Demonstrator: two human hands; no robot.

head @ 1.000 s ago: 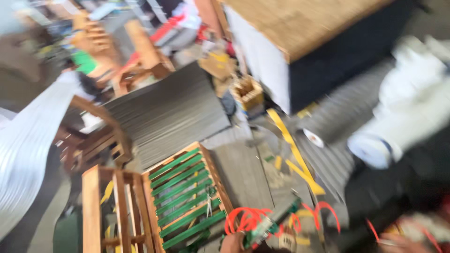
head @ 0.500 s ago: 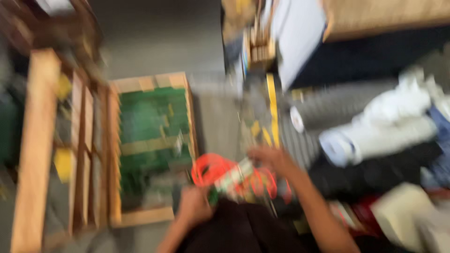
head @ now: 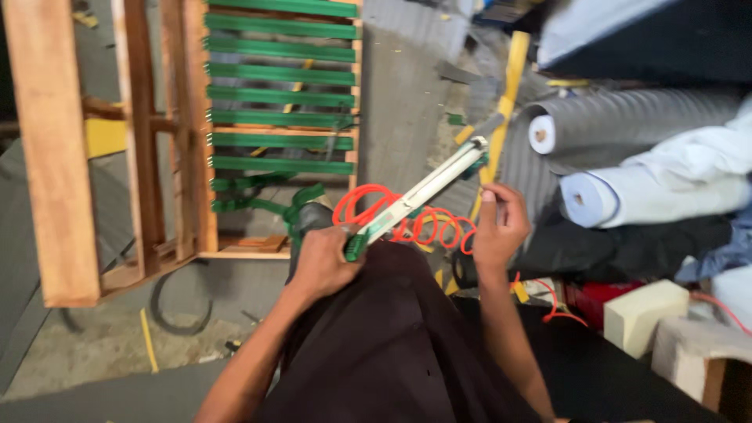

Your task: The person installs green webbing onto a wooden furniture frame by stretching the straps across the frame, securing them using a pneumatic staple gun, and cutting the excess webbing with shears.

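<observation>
My left hand (head: 323, 262) grips the green handle of a long silver staple gun (head: 423, 190), which points up and to the right. An orange coiled air hose (head: 407, 219) loops under the tool and across my lap. My right hand (head: 500, 225) hovers just right of the tool above the coil, fingers curled, with nothing visible in it. A wooden seat frame with green webbing straps (head: 282, 98) lies on the floor ahead of my left hand; loose green strap ends (head: 258, 196) hang at its near edge.
A bare wooden chair frame (head: 55, 149) stands at the left. Rolls of grey and white fabric (head: 627, 157) lie at the right, with a yellow strip (head: 509, 86) beside them. Foam blocks (head: 642, 313) sit at the lower right. The floor is grey concrete (head: 399, 94).
The view has swung down and closer onto the green-strapped frame. The staple gun has been raised to point up and right, and my right hand has come off it.
</observation>
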